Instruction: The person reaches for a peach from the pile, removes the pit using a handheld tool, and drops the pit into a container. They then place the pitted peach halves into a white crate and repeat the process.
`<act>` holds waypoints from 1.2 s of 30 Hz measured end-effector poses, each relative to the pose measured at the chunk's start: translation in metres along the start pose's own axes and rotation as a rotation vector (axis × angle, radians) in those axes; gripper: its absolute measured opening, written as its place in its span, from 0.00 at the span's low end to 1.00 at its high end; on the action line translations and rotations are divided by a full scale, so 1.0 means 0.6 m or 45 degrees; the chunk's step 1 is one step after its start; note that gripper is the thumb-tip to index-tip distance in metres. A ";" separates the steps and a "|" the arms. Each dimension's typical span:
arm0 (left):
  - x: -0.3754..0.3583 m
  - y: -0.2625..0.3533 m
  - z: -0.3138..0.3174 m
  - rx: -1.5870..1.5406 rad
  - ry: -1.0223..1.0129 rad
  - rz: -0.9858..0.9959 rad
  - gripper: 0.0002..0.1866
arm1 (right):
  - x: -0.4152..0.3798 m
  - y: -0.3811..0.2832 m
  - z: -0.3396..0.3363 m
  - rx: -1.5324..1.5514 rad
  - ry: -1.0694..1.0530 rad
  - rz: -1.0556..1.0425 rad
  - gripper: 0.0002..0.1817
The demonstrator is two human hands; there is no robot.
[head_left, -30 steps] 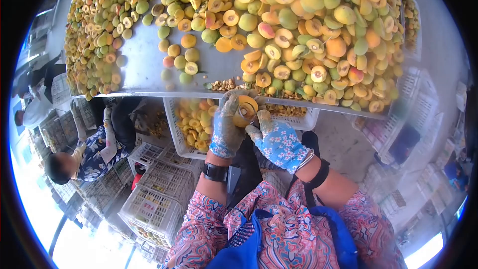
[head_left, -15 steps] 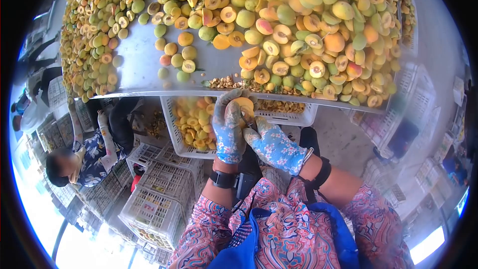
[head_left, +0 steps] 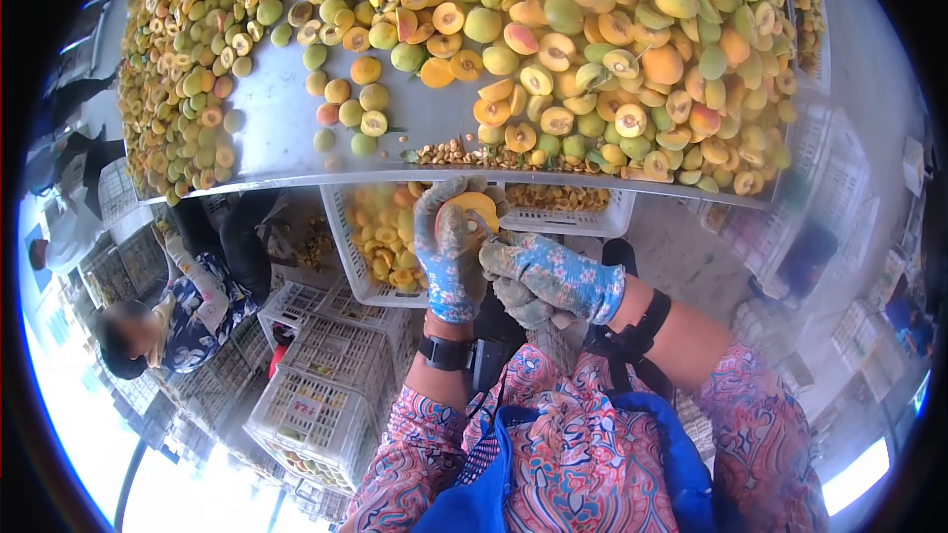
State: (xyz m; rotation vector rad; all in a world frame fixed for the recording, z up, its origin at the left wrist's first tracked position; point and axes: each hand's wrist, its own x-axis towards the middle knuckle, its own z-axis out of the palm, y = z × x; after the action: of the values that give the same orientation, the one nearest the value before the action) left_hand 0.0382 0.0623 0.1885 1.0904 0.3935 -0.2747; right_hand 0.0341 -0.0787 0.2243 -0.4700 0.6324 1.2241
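Observation:
My left hand (head_left: 450,247), in a blue floral glove with a soiled grey palm, is closed around a cut apricot half (head_left: 468,209), its orange flesh facing up. Just right of it and lower, my right hand (head_left: 548,276) in a matching glove has its fingers curled in. Its thumb side points at the fruit; whatever it grips is hidden by the fingers. Both hands are in front of the metal table's edge (head_left: 395,176), above the crates. Beyond that edge lies a small pile of pits (head_left: 456,153) beside heaped apricots (head_left: 632,64), many of them halved.
Below the table edge stand a white crate (head_left: 341,255) of apricot halves and another crate (head_left: 617,222) with brownish pieces. Stacked crates (head_left: 316,395) rise at lower left. A co-worker (head_left: 202,306) sits at the left by the same table. More apricots (head_left: 178,69) cover the table's left side.
My right hand has drawn slightly back and turned, so its curled, soiled fingers now show. My left hand still holds the apricot half, tilted a little differently. The view has shifted slightly.

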 end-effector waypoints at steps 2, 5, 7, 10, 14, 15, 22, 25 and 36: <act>-0.003 -0.003 -0.002 -0.003 0.000 -0.090 0.18 | 0.014 0.017 0.000 -0.259 0.152 -0.107 0.15; -0.007 -0.002 -0.007 0.058 0.004 -0.155 0.19 | 0.020 0.020 -0.005 -0.469 0.274 -0.157 0.14; -0.013 -0.002 -0.011 0.023 -0.027 -0.127 0.20 | 0.010 0.010 -0.011 -0.158 0.012 0.013 0.14; -0.012 -0.004 -0.013 0.049 -0.048 -0.152 0.21 | 0.012 0.020 -0.013 -0.138 0.041 0.005 0.15; -0.018 -0.006 -0.010 0.152 -0.012 -0.123 0.22 | 0.014 0.025 -0.012 -0.274 0.064 -0.025 0.15; -0.021 -0.008 -0.013 0.153 -0.008 -0.123 0.22 | 0.015 0.028 -0.011 -0.134 -0.044 -0.021 0.15; -0.020 -0.024 -0.012 -0.251 -0.103 -0.216 0.22 | 0.014 0.047 -0.022 0.361 -0.273 0.073 0.14; -0.018 -0.038 -0.012 -0.254 0.041 -0.274 0.23 | 0.045 0.073 -0.028 0.082 -0.035 -0.107 0.13; -0.015 -0.078 -0.013 -0.212 0.189 -0.483 0.22 | 0.049 0.104 -0.058 -0.118 0.240 -0.255 0.10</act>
State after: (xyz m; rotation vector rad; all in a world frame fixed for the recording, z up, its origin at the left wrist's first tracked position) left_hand 0.0098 0.0492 0.1517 0.8701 0.7455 -0.4888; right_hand -0.0260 -0.0626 0.1789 -0.7157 0.6726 1.0292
